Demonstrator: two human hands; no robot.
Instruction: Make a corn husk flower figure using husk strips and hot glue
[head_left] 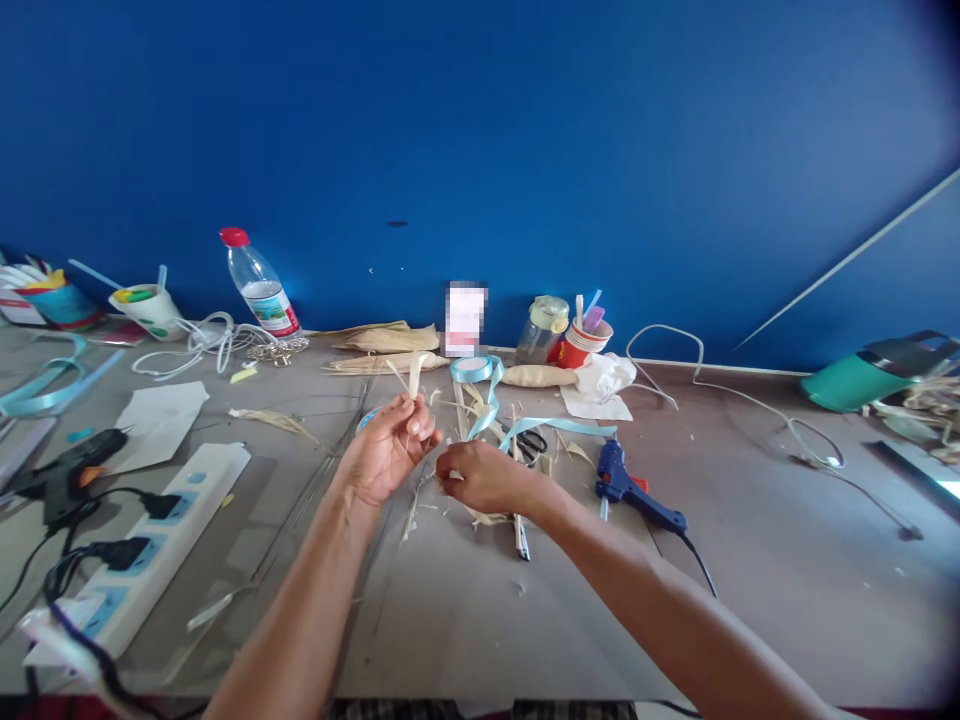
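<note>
My left hand is raised over the middle of the table, thumb and fingers pinched on a pale strip of dried husk that sticks up above the fingertips. To its right, my right hand is lower, its fingers closed; what they hold, if anything, is hidden. Husk scraps lie under and behind the right hand, beside dark-handled scissors. A light blue ribbon roll rests behind the hands, its loose end trailing to the right. Larger dried husks lie against the wall.
On the right are a blue glue gun, a red cup, a jar and a green bottle. On the left are a power strip, a black glue gun, a plastic bottle and thin wires.
</note>
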